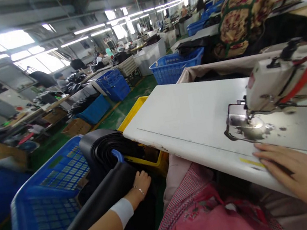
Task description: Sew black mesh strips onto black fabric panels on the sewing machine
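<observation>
My left hand [141, 182] reaches down beside the table. It rests on a stack of black material pieces [109, 184] that lies over a blue basket [49, 193]; its fingers curl downward and are partly hidden. My right hand [297, 175] lies flat and open on the white sewing table [189, 117], over a small dark strip near the front edge. The sewing machine [282, 79] stands just beyond it, its lamp shining on the needle plate [245, 123].
A yellow crate [134, 112] of black pieces sits under the table's left end. Blue crates [175, 67] and cardboard boxes line the green floor aisle. Another person in a floral garment [241, 23] works at the table behind. A pink apron covers my lap.
</observation>
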Available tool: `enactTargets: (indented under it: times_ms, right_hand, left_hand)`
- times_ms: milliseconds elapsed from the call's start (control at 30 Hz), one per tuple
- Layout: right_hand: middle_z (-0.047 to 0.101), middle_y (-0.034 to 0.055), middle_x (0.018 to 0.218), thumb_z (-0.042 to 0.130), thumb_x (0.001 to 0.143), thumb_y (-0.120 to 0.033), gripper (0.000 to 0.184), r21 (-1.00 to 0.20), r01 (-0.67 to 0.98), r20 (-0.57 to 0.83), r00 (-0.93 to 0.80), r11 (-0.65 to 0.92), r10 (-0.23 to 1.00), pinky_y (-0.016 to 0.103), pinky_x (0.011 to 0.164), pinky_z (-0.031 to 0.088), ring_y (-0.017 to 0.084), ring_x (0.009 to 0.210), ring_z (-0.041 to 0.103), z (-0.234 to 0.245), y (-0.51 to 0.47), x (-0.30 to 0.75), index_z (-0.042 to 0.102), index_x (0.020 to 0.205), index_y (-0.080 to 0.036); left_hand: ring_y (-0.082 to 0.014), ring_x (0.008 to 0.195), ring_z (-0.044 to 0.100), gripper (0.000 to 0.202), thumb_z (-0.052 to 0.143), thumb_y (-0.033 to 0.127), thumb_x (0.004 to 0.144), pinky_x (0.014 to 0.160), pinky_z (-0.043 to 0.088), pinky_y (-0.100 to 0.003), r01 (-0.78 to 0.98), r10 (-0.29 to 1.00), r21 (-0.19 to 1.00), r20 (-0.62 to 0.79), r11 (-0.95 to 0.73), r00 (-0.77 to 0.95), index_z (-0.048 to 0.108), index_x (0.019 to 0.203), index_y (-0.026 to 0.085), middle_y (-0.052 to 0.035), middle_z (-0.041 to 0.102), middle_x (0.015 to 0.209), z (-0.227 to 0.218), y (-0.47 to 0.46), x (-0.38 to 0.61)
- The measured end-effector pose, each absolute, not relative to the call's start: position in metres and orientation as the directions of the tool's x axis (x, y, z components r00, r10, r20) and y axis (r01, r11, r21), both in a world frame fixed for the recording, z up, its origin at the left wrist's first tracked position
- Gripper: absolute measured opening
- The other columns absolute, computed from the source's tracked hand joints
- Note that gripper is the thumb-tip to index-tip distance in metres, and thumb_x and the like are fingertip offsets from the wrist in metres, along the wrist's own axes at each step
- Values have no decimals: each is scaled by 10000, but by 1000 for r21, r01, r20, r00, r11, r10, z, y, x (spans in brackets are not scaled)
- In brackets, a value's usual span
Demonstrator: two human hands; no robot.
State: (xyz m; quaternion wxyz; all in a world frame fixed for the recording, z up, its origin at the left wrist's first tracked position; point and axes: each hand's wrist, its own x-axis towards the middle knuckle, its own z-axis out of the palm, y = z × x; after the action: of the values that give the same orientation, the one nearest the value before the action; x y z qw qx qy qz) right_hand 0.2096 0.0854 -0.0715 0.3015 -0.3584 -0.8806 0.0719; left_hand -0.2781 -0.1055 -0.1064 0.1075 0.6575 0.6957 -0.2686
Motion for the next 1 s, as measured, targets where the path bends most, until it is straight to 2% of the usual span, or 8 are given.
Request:
enactTargets:
  times_ms: [167, 267, 333, 500, 633, 833, 933, 1000]
  right_hand:
    - [593, 42, 1310, 524, 879, -424, 314, -362, 605, 441, -559, 709, 702, 516, 1092, 376, 276, 1199, 554, -67, 85, 210, 654, 1125, -278]
    - [647, 21, 1206, 530, 880, -469, 284, -584, 590, 376, -412, 557, 830, 496, 1068, 395, 255, 1138, 584, -47, 71, 179, 673, 1047, -290]
    - [637, 15, 1220, 522, 897, -481, 312, -785, 451, 227, -429, 425, 874, 465, 1074, 392, 235, 1160, 569, -26, 55, 142, 644, 1123, -303]
    - [530, 73, 1375, 549, 905, -478, 525, -999, -36, 44, -802, 25, 595, 464, 1058, 399, 244, 1218, 531, 16, 15, 57, 455, 1383, -283]
    - [562, 77, 1336, 531, 923, -466, 534, -946, -223, 109, -903, -235, 417, 452, 1068, 381, 244, 1243, 513, 27, 0, 38, 431, 1411, -272]
    - [622, 33, 1247, 623, 871, -363, 472, -991, -129, 83, -833, -47, 547, 430, 1012, 447, 244, 1155, 566, 32, -3, 37, 531, 1324, -266]
    - [671, 26, 1121, 593, 884, -327, 326, -995, -16, 77, -733, 96, 676, 407, 959, 487, 230, 1051, 610, 37, 10, 54, 608, 1198, -241]
    - [672, 39, 1104, 582, 889, -367, 335, -995, 42, 43, -664, 94, 747, 391, 892, 527, 232, 1009, 624, 40, 23, 74, 594, 1197, -235]
  left_hand:
    - [-206, 918, 574, 85, 611, 233, 867, 849, 438, -332, 1000, 912, 26, -409, -17, 26, 610, 911, 160, -58, 620, 945, -32, -73, -281]
    - [-164, 974, 542, 197, 423, 340, 984, 884, 416, -276, 982, 960, 182, -264, -42, 90, 539, 1026, 186, -35, 578, 1036, 36, -56, -274]
    - [-155, 896, 534, 245, 423, 400, 982, 828, 427, -263, 897, 981, 434, -125, -84, 152, 528, 957, 180, -20, 558, 961, 76, -50, -262]
    - [-168, 871, 546, 216, 546, 375, 933, 820, 432, -294, 577, 960, 792, 40, -199, 276, 573, 905, 162, -29, 578, 924, 114, -45, -221]
    - [-171, 864, 556, 199, 552, 357, 933, 814, 437, -306, 623, 969, 752, 84, -214, 231, 589, 902, 163, -39, 600, 922, 103, -44, -204]
    - [-218, 1112, 535, 220, 532, 397, 931, 1011, 412, -369, 811, 980, 560, 185, -169, 76, 595, 1030, 211, -62, 604, 1143, 70, -43, -226]
    - [-196, 1258, 468, 400, 338, 419, 969, 1111, 344, -354, 951, 976, 270, 114, 149, -185, 479, 1301, 246, -40, 527, 1339, 48, -49, -293]
    - [-254, 1208, 526, 449, 303, 372, 942, 1082, 380, -400, 931, 941, 184, 67, 314, -330, 551, 1222, 123, -124, 589, 1252, 35, -60, -348]
